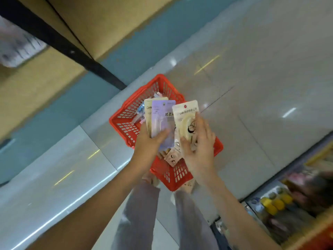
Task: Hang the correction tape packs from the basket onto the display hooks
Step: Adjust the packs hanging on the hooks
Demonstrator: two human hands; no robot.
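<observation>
Your left hand (149, 141) grips two correction tape packs (162, 117), thumb across front; your right hand (200, 145) pinches third pack (185, 111) above red basket (128, 110).

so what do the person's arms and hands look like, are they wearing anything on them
The left hand and left forearm are bare, as are the right hand and right forearm: no sleeves, gloves, watch or bracelet show. The picture is blurred, so a thin ring could be missed.

Red slatted basket (126, 121), lilac pack (162, 118), cream cartoon-printed pack (187, 118), glossy grey floor (252, 87).
</observation>
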